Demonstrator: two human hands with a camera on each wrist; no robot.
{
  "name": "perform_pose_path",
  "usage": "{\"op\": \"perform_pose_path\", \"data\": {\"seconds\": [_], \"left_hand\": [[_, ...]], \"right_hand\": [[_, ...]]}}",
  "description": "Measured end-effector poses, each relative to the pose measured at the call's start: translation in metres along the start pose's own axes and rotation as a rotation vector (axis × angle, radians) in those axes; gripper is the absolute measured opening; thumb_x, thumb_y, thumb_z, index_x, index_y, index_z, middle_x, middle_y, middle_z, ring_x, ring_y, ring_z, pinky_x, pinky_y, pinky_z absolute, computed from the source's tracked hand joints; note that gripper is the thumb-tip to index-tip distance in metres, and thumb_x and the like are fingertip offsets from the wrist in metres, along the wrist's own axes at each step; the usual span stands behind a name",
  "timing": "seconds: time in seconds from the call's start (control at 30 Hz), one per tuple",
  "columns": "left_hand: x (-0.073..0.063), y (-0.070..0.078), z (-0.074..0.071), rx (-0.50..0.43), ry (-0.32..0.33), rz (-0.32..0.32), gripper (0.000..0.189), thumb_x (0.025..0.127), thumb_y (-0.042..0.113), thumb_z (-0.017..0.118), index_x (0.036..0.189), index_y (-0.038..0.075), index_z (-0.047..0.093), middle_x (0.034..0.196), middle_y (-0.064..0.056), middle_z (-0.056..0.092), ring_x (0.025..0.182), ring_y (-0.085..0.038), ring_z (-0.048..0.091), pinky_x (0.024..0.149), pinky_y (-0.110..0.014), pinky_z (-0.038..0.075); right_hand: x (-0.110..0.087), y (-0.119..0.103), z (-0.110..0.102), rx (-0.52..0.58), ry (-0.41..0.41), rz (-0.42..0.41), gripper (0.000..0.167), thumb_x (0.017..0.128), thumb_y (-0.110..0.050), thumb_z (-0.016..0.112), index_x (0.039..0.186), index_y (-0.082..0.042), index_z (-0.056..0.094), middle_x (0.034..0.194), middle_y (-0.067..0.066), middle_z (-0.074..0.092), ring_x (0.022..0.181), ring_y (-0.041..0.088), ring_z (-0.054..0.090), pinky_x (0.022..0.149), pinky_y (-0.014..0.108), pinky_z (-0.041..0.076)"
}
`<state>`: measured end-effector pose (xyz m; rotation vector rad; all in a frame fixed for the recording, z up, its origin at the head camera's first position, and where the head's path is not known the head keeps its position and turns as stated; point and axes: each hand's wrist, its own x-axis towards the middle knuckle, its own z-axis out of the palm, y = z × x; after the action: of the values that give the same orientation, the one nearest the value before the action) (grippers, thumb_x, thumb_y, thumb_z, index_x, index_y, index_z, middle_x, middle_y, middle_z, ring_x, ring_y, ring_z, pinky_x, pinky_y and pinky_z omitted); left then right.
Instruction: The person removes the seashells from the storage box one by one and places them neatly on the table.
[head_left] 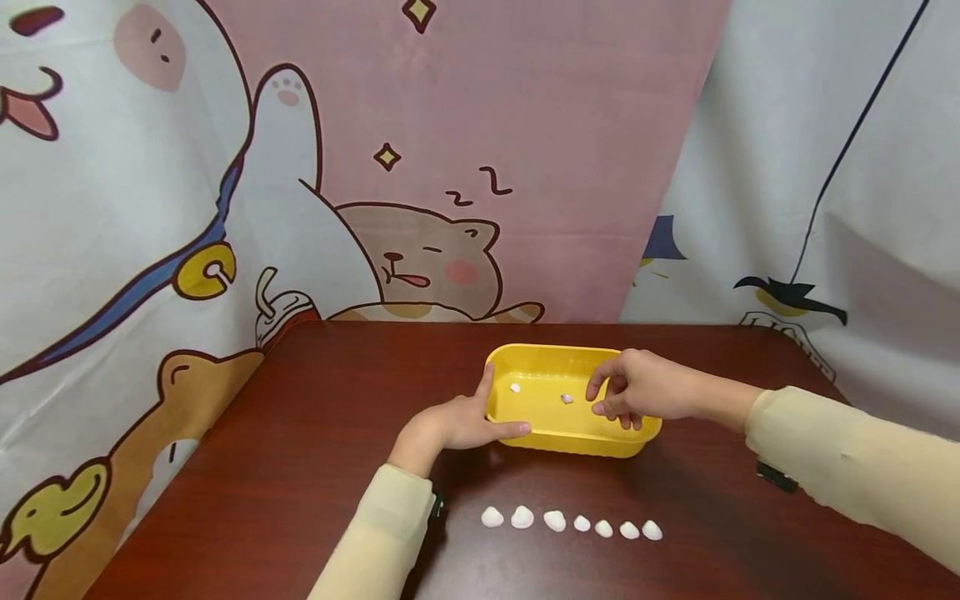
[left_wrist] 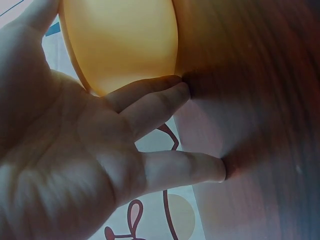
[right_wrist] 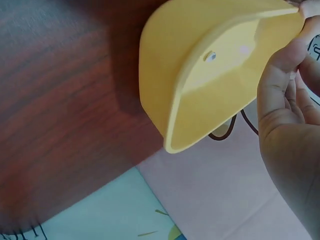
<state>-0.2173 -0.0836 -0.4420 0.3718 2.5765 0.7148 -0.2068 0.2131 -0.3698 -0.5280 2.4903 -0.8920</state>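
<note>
A yellow plastic tub (head_left: 555, 446) stands on the table, with a white shell (head_left: 514, 387) and a darker-patterned shell (head_left: 567, 399) on its floor. At the tub's left end is my left hand (head_left: 461, 422), thumb along the front rim and forefinger against the side. The left wrist view shows its other fingers (left_wrist: 187, 167) straight, with tips down at the tabletop. Over the tub's right part hovers my right hand (head_left: 637, 387), fingers loosely bent. Its thumb and forefinger stand apart, just right of the patterned shell, with nothing visible between them.
Several white shells (head_left: 555, 521) lie in a row on the dark wooden table (head_left: 337, 492), in front of the tub. A cartoon-printed cloth (head_left: 570, 167) hangs behind the table and along its sides.
</note>
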Motion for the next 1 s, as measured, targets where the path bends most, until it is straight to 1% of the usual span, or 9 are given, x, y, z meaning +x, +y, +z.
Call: {"op": "perform_pose_path", "data": {"seconds": [0.23, 0.37, 0.43, 0.53, 0.6, 0.67, 0.77, 0.83, 1.0], "left_hand": [[0.0, -0.002, -0.001, -0.013, -0.004, 0.005, 0.127, 0.088, 0.081, 0.064, 0.172, 0.021, -0.01, 0.154, -0.025, 0.056, 0.134, -0.035, 0.062, 0.115, -0.054, 0.047], [-0.001, -0.002, -0.001, -0.015, -0.007, 0.005, 0.127, 0.089, 0.08, 0.064, 0.172, 0.021, -0.011, 0.153, -0.025, 0.057, 0.135, -0.035, 0.063, 0.116, -0.054, 0.047], [-0.001, -0.002, -0.001, -0.013, -0.008, 0.006, 0.126, 0.089, 0.08, 0.063, 0.172, 0.021, -0.011, 0.153, -0.026, 0.057, 0.135, -0.035, 0.062, 0.116, -0.054, 0.047], [-0.001, -0.003, 0.0, -0.005, -0.009, 0.006, 0.126, 0.089, 0.08, 0.063, 0.172, 0.021, -0.011, 0.153, -0.026, 0.057, 0.136, -0.035, 0.062, 0.117, -0.053, 0.047], [-0.001, -0.003, 0.0, -0.001, -0.012, 0.004, 0.126, 0.089, 0.081, 0.063, 0.172, 0.021, -0.011, 0.153, -0.025, 0.057, 0.135, -0.035, 0.062, 0.116, -0.053, 0.047], [-0.001, -0.003, 0.0, 0.001, -0.014, 0.003, 0.126, 0.089, 0.081, 0.063, 0.172, 0.021, -0.011, 0.151, -0.025, 0.059, 0.133, -0.035, 0.063, 0.115, -0.053, 0.048], [-0.001, -0.003, 0.0, 0.001, -0.015, 0.002, 0.127, 0.088, 0.081, 0.063, 0.172, 0.021, -0.011, 0.149, -0.024, 0.06, 0.129, -0.033, 0.065, 0.113, -0.052, 0.049], [0.0, -0.003, 0.0, -0.004, -0.016, 0.001, 0.127, 0.088, 0.081, 0.064, 0.172, 0.022, -0.011, 0.147, -0.023, 0.061, 0.126, -0.032, 0.065, 0.112, -0.052, 0.049], [0.001, -0.002, -0.002, 0.009, -0.008, 0.008, 0.127, 0.088, 0.081, 0.064, 0.172, 0.022, -0.011, 0.138, -0.023, 0.066, 0.119, -0.03, 0.067, 0.108, -0.051, 0.051]], "right_hand": [[0.025, -0.003, -0.003, -0.016, -0.002, 0.009, 0.015, 0.097, -0.015, 0.078, 0.108, -0.005, 0.073, 0.075, 0.009, 0.069, 0.063, 0.016, 0.064, 0.065, 0.032, 0.059], [0.038, 0.0, 0.0, 0.055, -0.003, 0.036, 0.02, 0.098, -0.015, 0.078, 0.112, -0.002, 0.072, 0.076, 0.007, 0.069, 0.065, 0.018, 0.064, 0.068, 0.032, 0.061], [0.044, 0.005, 0.005, 0.107, 0.004, 0.065, 0.026, 0.097, -0.015, 0.078, 0.116, 0.001, 0.071, 0.08, 0.01, 0.071, 0.067, 0.019, 0.065, 0.071, 0.033, 0.062], [0.053, 0.017, 0.014, 0.158, 0.035, 0.116, 0.034, 0.097, -0.016, 0.079, 0.122, 0.003, 0.067, 0.084, 0.012, 0.071, 0.071, 0.02, 0.066, 0.075, 0.034, 0.064], [0.059, 0.025, 0.022, 0.168, 0.064, 0.144, 0.039, 0.097, -0.018, 0.079, 0.125, 0.004, 0.065, 0.083, 0.012, 0.071, 0.071, 0.02, 0.065, 0.076, 0.034, 0.064], [0.063, 0.031, 0.029, 0.162, 0.094, 0.155, 0.039, 0.097, -0.018, 0.079, 0.125, 0.005, 0.064, 0.081, 0.011, 0.07, 0.07, 0.018, 0.065, 0.074, 0.034, 0.064], [0.07, 0.037, 0.038, 0.141, 0.135, 0.155, 0.034, 0.097, -0.014, 0.079, 0.121, 0.005, 0.064, 0.078, 0.009, 0.069, 0.067, 0.017, 0.065, 0.072, 0.033, 0.064], [0.073, 0.038, 0.043, 0.117, 0.154, 0.149, 0.031, 0.096, -0.012, 0.079, 0.119, 0.005, 0.065, 0.077, 0.008, 0.068, 0.066, 0.016, 0.064, 0.07, 0.032, 0.062], [0.077, 0.036, 0.051, 0.071, 0.205, 0.168, 0.027, 0.094, -0.01, 0.08, 0.113, 0.004, 0.067, 0.076, 0.004, 0.064, 0.063, 0.015, 0.061, 0.065, 0.027, 0.057]]}}
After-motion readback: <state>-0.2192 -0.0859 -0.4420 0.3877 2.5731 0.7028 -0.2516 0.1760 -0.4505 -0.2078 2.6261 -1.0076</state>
